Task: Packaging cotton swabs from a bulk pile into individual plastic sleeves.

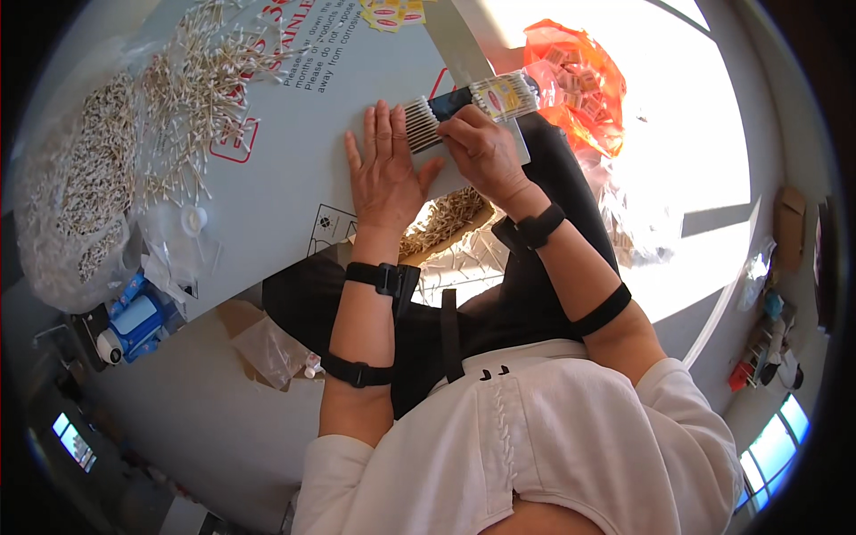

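Observation:
A flat row of cotton swabs (419,127) lies side by side on the grey printed board (294,178). My left hand (385,165) rests flat with its fingers stretched out, its index finger along the row's left side. Bent and pressed together, the fingers of my right hand (486,152) are at the row's right side; what they pinch is hidden. A black strip (450,104) lies at the far right end of the row. Beyond it sits a clear packet of swabs with a yellow label (504,95), near the board's right edge.
Loose swabs (192,89) spread over the board's far left, beside a big clear bag of swabs (94,187). Yellow labels (392,13) lie at the far edge. An orange bag of packets (580,85) stands at right. A box of swabs (446,223) is below the board.

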Available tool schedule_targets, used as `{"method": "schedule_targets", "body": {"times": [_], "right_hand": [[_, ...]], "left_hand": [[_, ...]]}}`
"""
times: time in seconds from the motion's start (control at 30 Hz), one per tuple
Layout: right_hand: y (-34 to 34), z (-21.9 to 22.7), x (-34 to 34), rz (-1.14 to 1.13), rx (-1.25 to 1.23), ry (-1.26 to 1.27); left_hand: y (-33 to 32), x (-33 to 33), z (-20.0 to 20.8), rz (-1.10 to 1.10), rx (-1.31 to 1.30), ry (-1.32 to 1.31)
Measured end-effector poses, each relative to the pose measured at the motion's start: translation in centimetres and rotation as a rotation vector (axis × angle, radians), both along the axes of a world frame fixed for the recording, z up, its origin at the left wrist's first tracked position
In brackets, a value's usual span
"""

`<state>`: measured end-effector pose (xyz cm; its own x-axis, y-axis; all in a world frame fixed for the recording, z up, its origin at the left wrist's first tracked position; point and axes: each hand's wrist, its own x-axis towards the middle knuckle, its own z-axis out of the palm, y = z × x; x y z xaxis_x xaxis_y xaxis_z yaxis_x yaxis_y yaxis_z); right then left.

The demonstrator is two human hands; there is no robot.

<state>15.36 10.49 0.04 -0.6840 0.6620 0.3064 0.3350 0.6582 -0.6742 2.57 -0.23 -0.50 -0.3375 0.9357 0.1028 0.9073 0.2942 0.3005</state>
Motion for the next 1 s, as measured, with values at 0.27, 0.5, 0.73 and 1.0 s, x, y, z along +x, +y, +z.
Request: {"method": "schedule_targets", "body": {"times": [0.27, 0.5, 0.73, 1.0], "right_hand": [[-0.05, -0.06, 0.01, 0.006, 0.026, 0.004], [-0.05, -0.01, 0.09, 0.012, 0.018, 0.009], [-0.11, 0.12, 0.11, 0.014, 0.007, 0.025], [-0.13, 0.21, 0.1, 0.011, 0.009, 0.014]], "left_hand": [[0.01, 0.02, -0.07, 0.001, 0.023, 0.036], [0.06, 0.11, 0.01, 0.004, 0.018, 0.033], [0.03, 0.09, -0.12, 0.007, 0.006, 0.018], [0.04, 0.11, -0.17, 0.011, 0.003, 0.016]]}}
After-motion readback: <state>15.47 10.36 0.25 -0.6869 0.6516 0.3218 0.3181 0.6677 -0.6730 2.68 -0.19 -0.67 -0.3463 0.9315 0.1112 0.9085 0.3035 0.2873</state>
